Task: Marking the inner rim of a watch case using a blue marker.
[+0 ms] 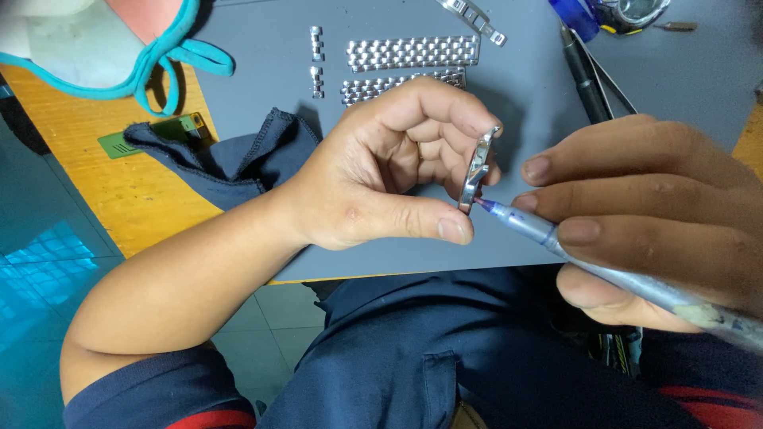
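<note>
Left hand (389,171) curled, thumb and forefinger pinching small silver watch part (479,168) above near edge of grey mat (524,111) on table (119,187). Part seen edge-on; exact shape hard to tell. Right hand (652,214) closed around blue-tipped tool (556,238), tip touching part's lower end; tool's rear cut off by frame. Two bracelet strips (412,52) lay on mat, nearer one partly hidden behind left fingers. Dark cloth (230,155) covered green object (151,135). Top-right tools cropped.
</note>
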